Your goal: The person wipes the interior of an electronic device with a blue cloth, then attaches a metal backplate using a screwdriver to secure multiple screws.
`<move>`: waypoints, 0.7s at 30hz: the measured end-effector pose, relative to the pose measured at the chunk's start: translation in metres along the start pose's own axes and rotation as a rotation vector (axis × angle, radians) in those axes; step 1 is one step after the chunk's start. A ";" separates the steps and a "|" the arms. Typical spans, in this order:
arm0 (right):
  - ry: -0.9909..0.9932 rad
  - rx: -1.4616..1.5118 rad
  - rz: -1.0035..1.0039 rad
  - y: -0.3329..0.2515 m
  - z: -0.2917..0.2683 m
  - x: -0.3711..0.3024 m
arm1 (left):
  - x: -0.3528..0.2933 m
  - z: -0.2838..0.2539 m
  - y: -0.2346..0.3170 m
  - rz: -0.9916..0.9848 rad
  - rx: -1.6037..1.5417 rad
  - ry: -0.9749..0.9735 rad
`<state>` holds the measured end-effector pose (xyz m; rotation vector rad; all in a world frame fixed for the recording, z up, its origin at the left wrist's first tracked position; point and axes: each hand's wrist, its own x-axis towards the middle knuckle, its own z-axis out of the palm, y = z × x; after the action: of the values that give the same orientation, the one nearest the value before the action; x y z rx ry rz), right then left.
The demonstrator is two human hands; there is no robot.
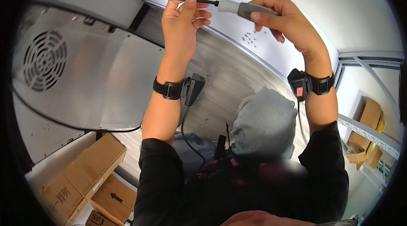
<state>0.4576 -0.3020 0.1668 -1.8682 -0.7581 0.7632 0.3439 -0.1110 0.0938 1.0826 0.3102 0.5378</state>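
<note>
A screwdriver with a grey two-tone handle and a dark shaft lies level across both my hands, its tip pointing left. My right hand grips the darker end of the handle. Thumb and forefinger of my left hand pinch the shaft not far from the tip, while its other fingers are loosely curled. Below the handle, several small screws lie scattered on the white surface. Each wrist wears a black strap with a small device, the left one trailing a cable.
On the left stands a large metal cabinet with a round vent grille and a black cable across it. Cardboard boxes are stacked at the lower left. A white metal rack at the right holds another cardboard box.
</note>
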 end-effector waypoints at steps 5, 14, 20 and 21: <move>0.128 0.206 0.011 0.096 -0.033 0.004 | 0.019 0.012 -0.106 -0.105 0.406 -0.134; 0.316 0.584 0.284 0.243 -0.002 -0.024 | 0.021 -0.007 -0.255 -0.025 1.124 -0.286; 0.362 0.639 0.303 0.274 0.005 -0.034 | 0.028 -0.003 -0.270 0.048 1.201 -0.284; 0.358 0.636 0.305 0.276 0.006 -0.034 | 0.029 -0.003 -0.271 0.045 1.220 -0.281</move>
<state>0.4816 -0.4248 -0.0822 -1.4774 0.0155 0.7201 0.4369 -0.1902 -0.1498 2.3220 0.3674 0.1822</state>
